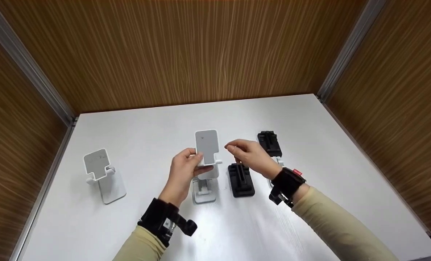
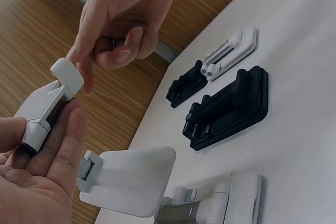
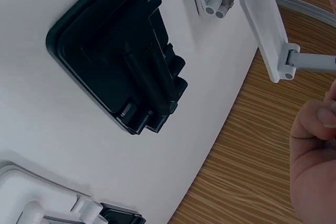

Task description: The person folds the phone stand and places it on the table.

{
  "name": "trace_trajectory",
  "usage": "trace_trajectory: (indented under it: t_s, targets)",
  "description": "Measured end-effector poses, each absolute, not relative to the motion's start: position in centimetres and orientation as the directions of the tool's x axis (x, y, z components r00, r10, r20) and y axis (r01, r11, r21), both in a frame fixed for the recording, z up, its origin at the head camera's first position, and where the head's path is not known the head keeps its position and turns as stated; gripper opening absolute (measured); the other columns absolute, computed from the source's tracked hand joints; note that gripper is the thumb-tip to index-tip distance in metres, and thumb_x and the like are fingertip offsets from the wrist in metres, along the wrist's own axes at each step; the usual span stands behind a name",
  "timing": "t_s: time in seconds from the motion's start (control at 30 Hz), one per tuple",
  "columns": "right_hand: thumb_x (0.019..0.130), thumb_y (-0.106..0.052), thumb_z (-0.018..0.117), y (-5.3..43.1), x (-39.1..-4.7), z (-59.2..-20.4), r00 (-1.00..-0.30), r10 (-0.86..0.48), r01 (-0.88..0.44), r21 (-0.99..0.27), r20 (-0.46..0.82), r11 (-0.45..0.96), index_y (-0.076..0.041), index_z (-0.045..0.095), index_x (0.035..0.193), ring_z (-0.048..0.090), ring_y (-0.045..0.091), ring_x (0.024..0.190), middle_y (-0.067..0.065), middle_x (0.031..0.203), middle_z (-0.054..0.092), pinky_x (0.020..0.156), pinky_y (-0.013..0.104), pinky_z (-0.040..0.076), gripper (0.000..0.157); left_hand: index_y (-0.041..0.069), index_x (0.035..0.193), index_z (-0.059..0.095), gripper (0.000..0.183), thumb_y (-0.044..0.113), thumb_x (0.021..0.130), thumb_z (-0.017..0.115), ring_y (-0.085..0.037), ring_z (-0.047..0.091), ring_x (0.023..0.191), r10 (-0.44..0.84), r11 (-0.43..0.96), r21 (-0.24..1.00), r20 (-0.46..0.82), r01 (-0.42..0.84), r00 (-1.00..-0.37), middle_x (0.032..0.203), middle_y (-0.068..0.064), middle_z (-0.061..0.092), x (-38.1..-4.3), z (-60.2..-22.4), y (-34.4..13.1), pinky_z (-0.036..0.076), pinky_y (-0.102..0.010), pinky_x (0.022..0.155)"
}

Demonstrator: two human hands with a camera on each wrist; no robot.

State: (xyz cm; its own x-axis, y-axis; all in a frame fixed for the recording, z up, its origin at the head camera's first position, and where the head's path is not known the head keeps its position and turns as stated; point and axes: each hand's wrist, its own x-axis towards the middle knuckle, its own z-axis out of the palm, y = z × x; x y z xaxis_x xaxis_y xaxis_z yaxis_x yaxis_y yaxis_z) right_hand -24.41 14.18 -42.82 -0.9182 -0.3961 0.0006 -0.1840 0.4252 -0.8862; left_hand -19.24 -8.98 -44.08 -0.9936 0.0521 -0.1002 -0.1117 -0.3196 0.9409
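A white phone stand (image 1: 207, 143) with a grey-faced cradle stands unfolded near the middle of the table. My left hand (image 1: 181, 172) grips the lower left of that cradle, thumb in front and fingers behind. In the left wrist view, a white support lip (image 2: 67, 77) juts out past those fingers. Just right of the cradle hovers my right hand (image 1: 249, 154), apart from it in the head view, its fingers loosely bent and nothing seen in them. Below the right hand lies a folded black phone stand (image 1: 242, 185). The right wrist view shows the right hand only partly.
Another white phone stand (image 1: 112, 186) stands unfolded at the left. A second folded black stand (image 1: 269, 143) lies at the back right. Beside it is a folded white stand (image 2: 231, 53), largely covered by the right arm in the head view. Wood-grain panels (image 1: 186, 54) enclose the table.
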Motion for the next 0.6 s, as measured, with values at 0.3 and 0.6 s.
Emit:
trace_trajectory:
  t_s: [0.3,0.6]
  targets:
    - [0.1,-0.029,0.069,13.2,-24.1,-42.4,-0.915,-0.401,-0.124,-0.921,-0.037,0.37,-0.005,0.069,0.12,0.055,0.016,0.074,0.0,0.079,0.059,0.06,0.022,0.047,0.031,-0.009,0.115,0.058,0.02,0.008,0.105,0.056,-0.032,0.073,0.104,0.116,-0.284,0.952,-0.081,-0.111,-0.99,0.123,-0.027,0.068,-18.9,-44.6,-8.1,0.063,-0.042,0.092]
    - [0.093,-0.021,0.077,13.0,-23.8,-42.4,-0.923,-0.376,-0.071,-0.929,-0.076,0.363,-0.005,0.063,0.096,0.042,0.007,0.057,-0.007,0.068,0.049,0.048,0.018,0.033,0.022,-0.01,0.116,0.059,0.021,0.008,0.105,0.056,-0.038,0.07,0.109,0.133,-0.256,0.959,-0.088,-0.121,-0.987,0.122,-0.027,0.068,-18.9,-44.9,-7.7,0.063,-0.041,0.091]
